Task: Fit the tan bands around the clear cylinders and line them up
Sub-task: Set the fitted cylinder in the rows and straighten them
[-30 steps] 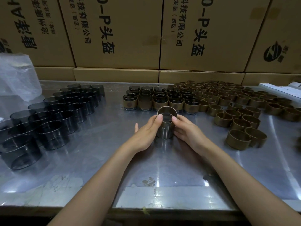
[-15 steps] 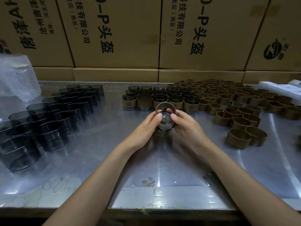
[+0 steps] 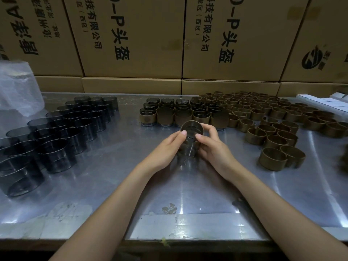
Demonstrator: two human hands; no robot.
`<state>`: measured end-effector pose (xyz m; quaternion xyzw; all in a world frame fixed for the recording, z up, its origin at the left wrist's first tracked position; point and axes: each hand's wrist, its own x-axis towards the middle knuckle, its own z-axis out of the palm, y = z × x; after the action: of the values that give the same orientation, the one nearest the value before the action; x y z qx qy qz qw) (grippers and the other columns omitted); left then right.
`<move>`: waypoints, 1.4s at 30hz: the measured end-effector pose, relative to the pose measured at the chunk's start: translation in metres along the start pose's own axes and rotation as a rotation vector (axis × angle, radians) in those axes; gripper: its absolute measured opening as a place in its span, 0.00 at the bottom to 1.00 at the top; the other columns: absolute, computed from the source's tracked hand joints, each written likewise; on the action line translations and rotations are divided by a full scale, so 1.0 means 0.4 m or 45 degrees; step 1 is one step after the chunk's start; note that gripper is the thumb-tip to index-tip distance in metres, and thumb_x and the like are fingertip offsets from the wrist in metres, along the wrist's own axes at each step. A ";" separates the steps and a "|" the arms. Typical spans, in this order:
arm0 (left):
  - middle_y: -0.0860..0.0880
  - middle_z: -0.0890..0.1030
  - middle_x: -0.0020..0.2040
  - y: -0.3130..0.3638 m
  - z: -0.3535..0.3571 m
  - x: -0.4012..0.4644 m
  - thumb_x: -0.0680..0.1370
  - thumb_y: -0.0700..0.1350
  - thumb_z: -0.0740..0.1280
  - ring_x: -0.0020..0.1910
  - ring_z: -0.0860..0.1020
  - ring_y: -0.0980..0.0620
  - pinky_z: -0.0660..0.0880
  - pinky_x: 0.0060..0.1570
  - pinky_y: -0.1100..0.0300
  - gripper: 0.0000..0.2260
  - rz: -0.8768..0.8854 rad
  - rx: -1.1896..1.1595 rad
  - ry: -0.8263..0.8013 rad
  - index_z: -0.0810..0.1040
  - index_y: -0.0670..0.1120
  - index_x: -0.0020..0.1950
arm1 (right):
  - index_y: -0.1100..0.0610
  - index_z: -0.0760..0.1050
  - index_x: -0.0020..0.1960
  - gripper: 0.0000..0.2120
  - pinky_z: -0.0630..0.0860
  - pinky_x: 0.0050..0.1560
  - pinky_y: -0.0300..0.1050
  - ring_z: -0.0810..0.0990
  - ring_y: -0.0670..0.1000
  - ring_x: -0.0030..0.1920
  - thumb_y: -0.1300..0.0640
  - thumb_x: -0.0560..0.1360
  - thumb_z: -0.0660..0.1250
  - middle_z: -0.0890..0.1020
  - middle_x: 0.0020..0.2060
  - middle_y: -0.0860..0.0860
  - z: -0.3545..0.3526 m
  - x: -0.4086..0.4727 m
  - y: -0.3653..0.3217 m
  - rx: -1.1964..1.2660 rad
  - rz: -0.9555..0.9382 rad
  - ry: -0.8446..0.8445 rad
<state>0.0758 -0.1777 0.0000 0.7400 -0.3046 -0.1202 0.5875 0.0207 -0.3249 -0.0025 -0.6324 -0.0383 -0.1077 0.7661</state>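
hands first, from the head view, the only one: the left hand [image 3: 165, 150] and the right hand [image 3: 212, 149] hold one clear cup [image 3: 190, 142] between them near the middle of the steel table [image 3: 113, 185]. both sets of fingers are curled round its sides, and each thumb tip sits near the top rim. a tan band [image 3: 192, 124] shows at the cup's rim, so it looks only partly on; how far down it reaches is hidden behind the fingers. whether the cup's base touches the table i cannot tell.

to do this step well, i'd judge the band should be pressed down evenly on both sides at once, with the thumbs opposite each other, so it slides straight and doesn't cock or crease. keep the squeeze light, since a thin clear wall likely flexes and would make the band bind.

just behind the hands stand the finished cups [image 3: 180, 115], banded and set in neat rows; this one probably goes at the front of them, touching its neighbours and with its band at the same height. bare cups [image 3: 62, 132] wait in a block to the left, and loose bands [image 3: 271, 125] are spread across the right, both well apart from the hands. cardboard boxes [image 3: 131, 38] line the back, and a plastic bag [image 3: 17, 87] sits at the far left.
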 end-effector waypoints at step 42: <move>0.51 0.82 0.59 0.018 -0.039 -0.015 0.70 0.64 0.65 0.58 0.80 0.57 0.74 0.58 0.62 0.27 -0.227 -0.596 -0.173 0.77 0.49 0.62 | 0.52 0.81 0.55 0.19 0.77 0.53 0.41 0.83 0.51 0.54 0.43 0.70 0.65 0.84 0.52 0.53 -0.014 -0.013 -0.052 0.141 0.365 -0.177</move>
<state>0.0772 -0.1629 0.0102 0.5980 -0.2407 -0.2881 0.7081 0.0109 -0.3333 0.0154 -0.5942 -0.0066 0.0488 0.8028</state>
